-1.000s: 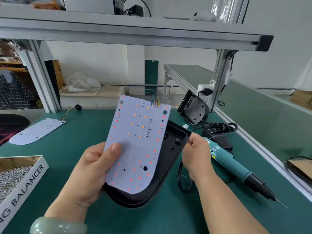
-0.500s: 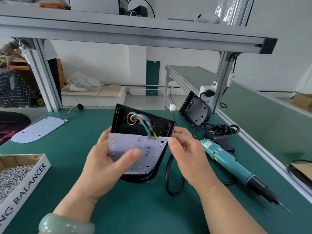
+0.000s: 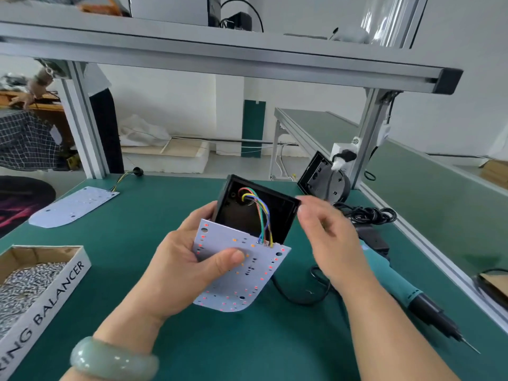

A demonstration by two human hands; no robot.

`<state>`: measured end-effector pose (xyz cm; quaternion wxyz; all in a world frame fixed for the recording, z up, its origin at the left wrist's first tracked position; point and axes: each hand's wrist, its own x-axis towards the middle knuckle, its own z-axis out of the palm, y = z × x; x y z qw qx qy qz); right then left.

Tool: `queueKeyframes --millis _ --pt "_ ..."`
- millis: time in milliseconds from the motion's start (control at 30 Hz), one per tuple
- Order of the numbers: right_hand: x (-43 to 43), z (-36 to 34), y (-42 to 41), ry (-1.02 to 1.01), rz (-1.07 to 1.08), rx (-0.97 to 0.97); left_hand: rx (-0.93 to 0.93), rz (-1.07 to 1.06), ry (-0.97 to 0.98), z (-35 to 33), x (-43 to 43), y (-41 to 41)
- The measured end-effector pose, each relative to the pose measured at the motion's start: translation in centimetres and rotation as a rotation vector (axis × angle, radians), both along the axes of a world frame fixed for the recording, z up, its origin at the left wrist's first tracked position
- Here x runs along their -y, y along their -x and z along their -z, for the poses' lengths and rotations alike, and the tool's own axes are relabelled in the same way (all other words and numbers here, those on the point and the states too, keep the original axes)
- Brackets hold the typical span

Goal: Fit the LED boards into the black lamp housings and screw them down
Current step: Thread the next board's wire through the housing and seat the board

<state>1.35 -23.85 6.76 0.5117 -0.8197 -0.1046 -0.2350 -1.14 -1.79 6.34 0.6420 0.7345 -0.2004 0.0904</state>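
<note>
Left grip [image 3: 189,268] is clamping the LED board [image 3: 242,281]. The thumb is pressing on the board's dotted face and the fingers are wrapping round behind, up the left side of the black housing [image 3: 236,215]. Board and housing are being held together above the green surface [image 3: 247,342], mid-view.

The housing is tilting its open side toward the camera, at 12 o'clock from the board. The board's straight edge is lying across the housing's lower rim, and its rounded end is hanging toward 6 o'clock, not seated inside. Coloured wires [image 3: 259,213] are running from a hole inside the housing down to the board's straight edge.

Right grip [image 3: 330,243] is hovering at 3 o'clock of the housing, fingers loosely bent and holding nothing. Blur is hiding whether the fingertips touch the housing's right corner.

Outward on the surface:
- Teal electric screwdriver [image 3: 395,284] is lying at 4 o'clock, partly behind the right forearm.
- Black cable [image 3: 299,296] is looping below the right wrist.
- Second housing [image 3: 319,177] is leaning at 1 o'clock, beside the frame post.
- Spare LED board [image 3: 74,206] is lying flat at 10 o'clock.
- Cardboard box [image 3: 60,292] of screws is sitting at 8 o'clock.
</note>
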Motion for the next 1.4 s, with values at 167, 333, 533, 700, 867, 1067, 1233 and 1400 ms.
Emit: queueKeyframes --millis 167,333,533,700,867,1067,1233,1400 --pt "0.0 -4.3 0.0 0.413 0.086 0.102 -0.003 0.008 -0.02 0.5 0.2 -0.3" --pt "-0.8 -7.6 -0.4 0.689 0.062 0.107 0.015 -0.024 -0.047 -0.6 0.7 0.1" --pt "-2.5 -8.2 -1.7 0.816 -0.135 0.157 0.074 -0.023 -0.123 -1.5 0.8 0.8" --pt "-2.5 -7.5 -1.9 0.743 -0.2 0.086 0.087 -0.035 -0.152 -1.1 0.5 0.4" --pt "-2.3 -7.2 -1.7 0.638 -0.196 0.04 0.143 -0.008 -0.168 -1.0 0.9 0.6" --pt "-2.5 -7.4 -2.0 0.805 -0.154 0.063 0.145 0.022 -0.172 -1.0 1.4 0.5" --pt "-1.7 -8.4 -1.9 0.693 -0.362 -0.074 0.121 0.026 -0.175 -0.7 0.8 0.3" --pt "-2.0 -7.8 -1.5 0.789 -0.279 0.051 0.127 0.078 -0.156 -0.5 0.8 0.1"
